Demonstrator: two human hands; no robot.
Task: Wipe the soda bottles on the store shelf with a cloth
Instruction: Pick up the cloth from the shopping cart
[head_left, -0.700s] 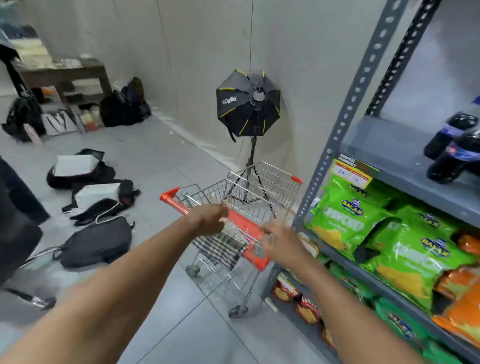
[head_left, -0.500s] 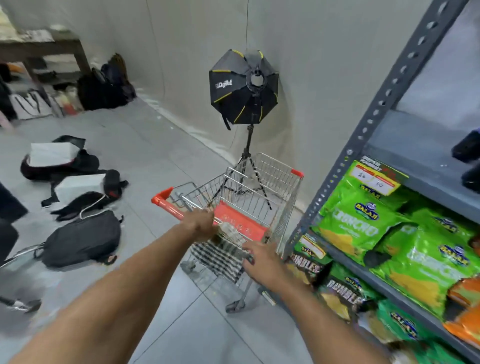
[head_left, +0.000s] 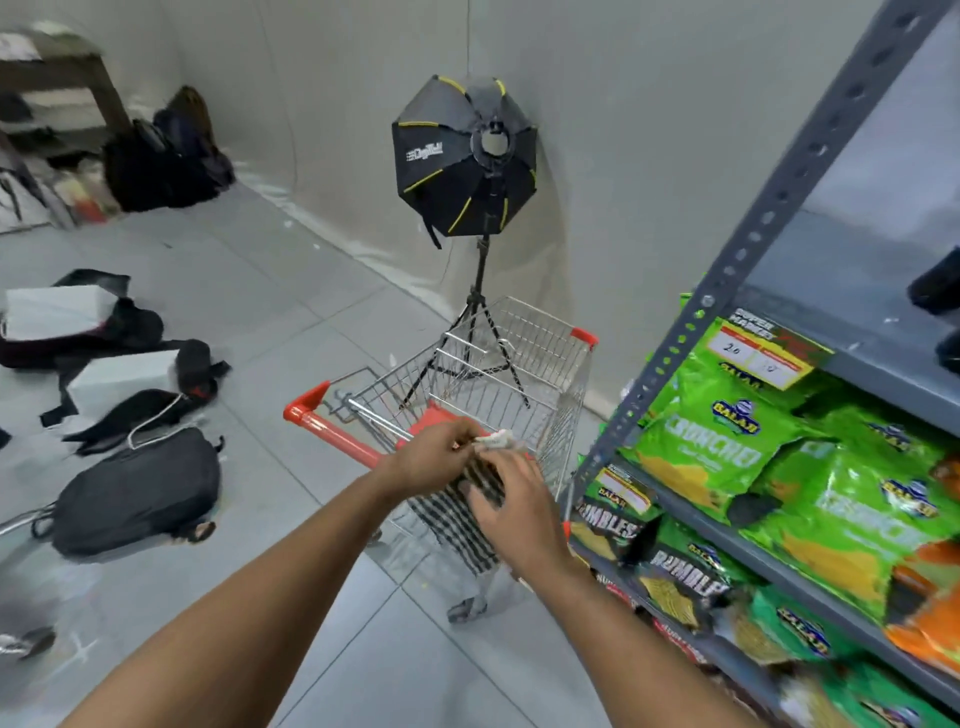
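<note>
A black-and-white checked cloth (head_left: 457, 525) hangs over the handle end of a small wire shopping cart (head_left: 498, 384). My left hand (head_left: 436, 457) pinches the cloth's white top edge above the red handle. My right hand (head_left: 511, 504) grips the cloth just below and to the right. Dark soda bottles (head_left: 937, 288) lie at the far right edge on the grey shelf (head_left: 852, 291), mostly cut off by the frame.
Green and orange snack bags (head_left: 727, 452) fill the lower shelves on the right. A black softbox light on a tripod (head_left: 465, 156) stands behind the cart by the wall. Backpacks (head_left: 135, 493) and white boxes lie on the tiled floor to the left.
Both hands have left the cart handle and closed on the checked cloth, lifting its top edge. The view has swung left, so the soda bottles have slid to the frame's right edge.
</note>
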